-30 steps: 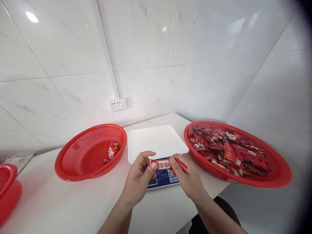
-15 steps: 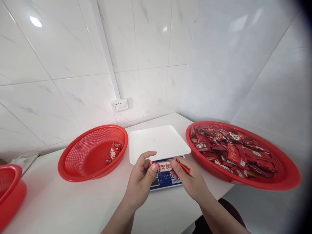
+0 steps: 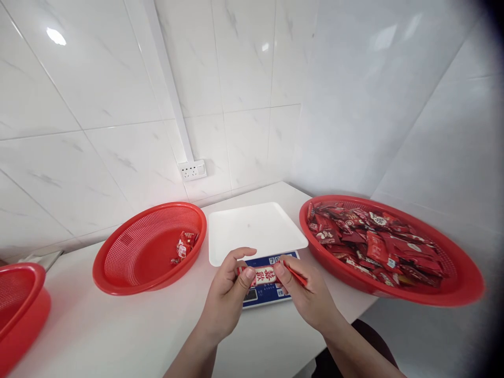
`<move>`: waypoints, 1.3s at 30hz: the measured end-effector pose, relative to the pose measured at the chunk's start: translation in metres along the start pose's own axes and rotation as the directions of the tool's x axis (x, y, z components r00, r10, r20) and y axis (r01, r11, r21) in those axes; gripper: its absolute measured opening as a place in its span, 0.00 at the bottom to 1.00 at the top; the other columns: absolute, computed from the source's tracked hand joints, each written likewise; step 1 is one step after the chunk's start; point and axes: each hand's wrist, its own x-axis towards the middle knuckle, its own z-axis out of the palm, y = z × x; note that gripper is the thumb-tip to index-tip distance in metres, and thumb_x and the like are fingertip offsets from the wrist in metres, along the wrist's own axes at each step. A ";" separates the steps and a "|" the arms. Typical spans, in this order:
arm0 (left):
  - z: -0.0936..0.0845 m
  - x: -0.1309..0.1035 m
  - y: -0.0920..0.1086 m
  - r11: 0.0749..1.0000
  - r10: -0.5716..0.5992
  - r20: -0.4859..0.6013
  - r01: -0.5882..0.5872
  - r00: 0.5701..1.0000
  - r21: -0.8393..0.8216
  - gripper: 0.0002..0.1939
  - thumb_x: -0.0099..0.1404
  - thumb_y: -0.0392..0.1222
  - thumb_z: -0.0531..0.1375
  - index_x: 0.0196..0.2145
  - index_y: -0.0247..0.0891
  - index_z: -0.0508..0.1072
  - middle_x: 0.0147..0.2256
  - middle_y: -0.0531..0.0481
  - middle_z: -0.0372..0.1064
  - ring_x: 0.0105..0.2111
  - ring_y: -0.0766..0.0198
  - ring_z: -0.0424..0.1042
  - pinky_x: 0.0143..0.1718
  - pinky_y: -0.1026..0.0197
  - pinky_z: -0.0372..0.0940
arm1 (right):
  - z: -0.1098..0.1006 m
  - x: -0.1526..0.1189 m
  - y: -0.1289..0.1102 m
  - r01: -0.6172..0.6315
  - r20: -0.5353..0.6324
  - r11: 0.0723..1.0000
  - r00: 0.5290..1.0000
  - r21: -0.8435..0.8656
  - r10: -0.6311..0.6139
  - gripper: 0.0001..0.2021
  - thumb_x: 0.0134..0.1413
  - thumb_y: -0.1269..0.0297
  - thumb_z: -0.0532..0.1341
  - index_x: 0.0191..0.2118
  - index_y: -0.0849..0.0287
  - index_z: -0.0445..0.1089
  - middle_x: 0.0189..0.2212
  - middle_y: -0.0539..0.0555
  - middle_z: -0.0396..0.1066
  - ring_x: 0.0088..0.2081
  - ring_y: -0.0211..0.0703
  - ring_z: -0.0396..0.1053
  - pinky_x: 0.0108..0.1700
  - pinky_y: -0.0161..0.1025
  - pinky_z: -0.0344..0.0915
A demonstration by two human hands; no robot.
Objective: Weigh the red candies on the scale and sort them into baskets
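Observation:
Between both hands is a small red-and-white snack packet (image 3: 264,275) with Chinese characters on its face. My left hand (image 3: 229,290) pinches its left end between thumb and fingers, the index finger curved above it. At the other end, my right hand (image 3: 307,293) grips it with the thumb on top. A red piece (image 3: 296,274) juts out along the right hand; whether it belongs to the same packet I cannot tell. Beneath the hands lies the blue keypad (image 3: 271,297) of a weighing scale, partly hidden. Behind it is the scale's white pan (image 3: 252,227).
On the right stands a red basket (image 3: 468,286) heaped with red snack packets (image 3: 378,247). Another red basket (image 3: 118,286) at left holds a few packets (image 3: 186,245). A third red basket (image 3: 29,325) shows at the left edge. A wall socket (image 3: 192,170) is behind the white table (image 3: 157,331).
The packet has turned slightly and shifted a little down and left, its printed face now flatter toward me. Both hands keep hold of it. The view has shifted slightly.

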 end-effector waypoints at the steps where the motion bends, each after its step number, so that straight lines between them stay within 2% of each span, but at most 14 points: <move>1: 0.000 0.000 -0.001 1.000 0.004 -0.001 -0.004 1.000 0.003 0.14 0.64 0.50 0.53 0.45 0.43 0.63 0.22 0.59 0.52 0.22 0.71 0.53 0.24 0.69 0.53 | 0.000 0.000 0.000 0.003 0.001 1.000 1.000 0.001 -0.003 0.20 0.58 0.52 0.47 0.20 0.57 0.53 0.16 0.46 0.53 0.19 0.33 0.54 0.22 0.32 0.52; 7: -0.001 0.001 0.000 1.000 -0.006 -0.004 0.006 1.000 0.020 0.17 0.63 0.51 0.54 0.47 0.42 0.61 0.22 0.59 0.53 0.21 0.71 0.54 0.24 0.69 0.53 | -0.001 0.000 -0.001 0.004 0.000 1.000 1.000 0.003 -0.004 0.20 0.58 0.53 0.47 0.20 0.58 0.54 0.16 0.46 0.55 0.20 0.34 0.55 0.22 0.32 0.52; 11: -0.002 0.006 -0.001 0.998 -0.027 -0.007 0.028 1.000 0.061 0.17 0.63 0.51 0.53 0.46 0.40 0.62 0.21 0.59 0.52 0.20 0.71 0.54 0.22 0.68 0.53 | 0.000 0.001 0.002 -0.049 0.019 0.998 0.999 0.044 0.048 0.20 0.58 0.52 0.48 0.20 0.58 0.54 0.16 0.46 0.56 0.20 0.34 0.56 0.22 0.31 0.53; 14: -0.004 0.010 -0.003 0.987 0.016 -0.107 0.001 0.994 0.159 0.17 0.64 0.50 0.52 0.48 0.41 0.61 0.23 0.58 0.55 0.23 0.70 0.58 0.27 0.67 0.57 | 0.000 0.010 0.008 -0.101 0.028 0.995 0.995 0.028 0.100 0.20 0.57 0.50 0.48 0.20 0.58 0.56 0.16 0.46 0.57 0.20 0.34 0.57 0.23 0.31 0.54; 18: -0.013 0.012 0.002 0.952 0.146 -0.308 -0.049 0.940 0.302 0.21 0.64 0.49 0.52 0.53 0.44 0.55 0.38 0.50 0.62 0.39 0.63 0.64 0.41 0.61 0.59 | 0.001 0.040 0.022 -0.113 -0.013 0.988 0.994 -0.108 0.113 0.21 0.57 0.49 0.47 0.20 0.58 0.57 0.17 0.46 0.59 0.22 0.35 0.59 0.25 0.32 0.55; 22: -0.022 0.010 0.010 0.953 0.150 -0.342 -0.045 0.928 0.299 0.20 0.65 0.50 0.50 0.53 0.46 0.55 0.45 0.47 0.61 0.47 0.59 0.62 0.47 0.54 0.58 | 0.001 0.077 0.038 -0.115 0.009 0.928 0.992 -0.355 0.126 0.24 0.58 0.47 0.43 0.24 0.58 0.63 0.21 0.49 0.66 0.26 0.39 0.64 0.28 0.34 0.56; 24: -0.023 0.009 0.011 0.956 0.149 -0.345 -0.045 0.927 0.291 0.20 0.64 0.51 0.50 0.53 0.45 0.55 0.46 0.46 0.61 0.47 0.58 0.61 0.47 0.53 0.58 | 0.000 0.090 0.045 -0.117 0.003 0.867 0.991 -0.484 0.135 0.23 0.59 0.48 0.42 0.30 0.57 0.68 0.26 0.52 0.70 0.30 0.43 0.67 0.30 0.35 0.57; 26: -0.023 0.009 0.011 0.959 0.159 -0.365 -0.057 0.917 0.277 0.20 0.64 0.51 0.51 0.52 0.45 0.57 0.46 0.46 0.61 0.47 0.58 0.62 0.47 0.52 0.59 | 0.000 0.096 0.051 -0.111 -0.007 0.827 0.992 -0.552 0.128 0.21 0.59 0.49 0.44 0.41 0.55 0.67 0.33 0.54 0.72 0.36 0.46 0.68 0.33 0.37 0.58; 28: -0.022 0.009 0.011 0.963 0.175 -0.394 -0.074 0.902 0.260 0.19 0.64 0.51 0.51 0.51 0.46 0.58 0.45 0.46 0.62 0.47 0.57 0.62 0.46 0.52 0.59 | -0.001 0.097 0.057 -0.112 -0.001 0.813 0.991 -0.571 0.135 0.20 0.58 0.51 0.47 0.51 0.54 0.61 0.37 0.55 0.72 0.39 0.47 0.68 0.35 0.38 0.60; 30: -0.023 0.010 0.010 0.964 0.179 -0.412 -0.076 0.893 0.254 0.19 0.64 0.51 0.51 0.51 0.46 0.59 0.45 0.46 0.62 0.46 0.57 0.62 0.46 0.52 0.59 | 0.000 0.097 0.062 -0.098 0.038 0.814 0.989 -0.573 0.146 0.22 0.56 0.54 0.51 0.55 0.53 0.57 0.39 0.55 0.71 0.40 0.47 0.68 0.38 0.39 0.61; 32: -0.024 0.010 0.010 0.964 0.166 -0.390 -0.066 0.906 0.257 0.19 0.64 0.51 0.51 0.51 0.46 0.58 0.46 0.46 0.62 0.47 0.58 0.62 0.47 0.52 0.59 | 0.002 0.098 0.066 -0.065 0.084 0.830 0.987 -0.554 0.133 0.24 0.53 0.61 0.55 0.57 0.54 0.55 0.42 0.56 0.68 0.43 0.47 0.66 0.42 0.39 0.61; 35: -0.026 0.009 0.010 0.965 0.159 -0.354 -0.069 0.922 0.252 0.19 0.64 0.51 0.51 0.51 0.46 0.57 0.47 0.46 0.61 0.48 0.58 0.61 0.47 0.53 0.59 | 0.004 0.102 0.069 -0.024 0.102 0.867 0.991 -0.497 0.086 0.27 0.49 0.70 0.56 0.58 0.56 0.55 0.52 0.58 0.59 0.50 0.44 0.62 0.49 0.38 0.60; 37: -0.026 0.009 0.010 0.967 0.163 -0.351 -0.079 0.922 0.243 0.19 0.64 0.51 0.51 0.51 0.46 0.57 0.47 0.46 0.61 0.48 0.58 0.61 0.47 0.53 0.59 | 0.005 0.105 0.069 -0.011 0.078 0.880 0.996 -0.475 0.054 0.26 0.50 0.72 0.54 0.58 0.57 0.55 0.55 0.58 0.54 0.53 0.43 0.59 0.52 0.38 0.58; 39: -0.026 0.009 0.010 0.968 0.165 -0.363 -0.080 0.917 0.239 0.19 0.63 0.51 0.52 0.51 0.45 0.58 0.46 0.46 0.61 0.48 0.58 0.62 0.46 0.54 0.60 | 0.006 0.108 0.070 0.015 0.070 0.870 0.997 -0.492 0.023 0.24 0.52 0.71 0.52 0.57 0.57 0.55 0.56 0.58 0.54 0.56 0.43 0.55 0.55 0.40 0.55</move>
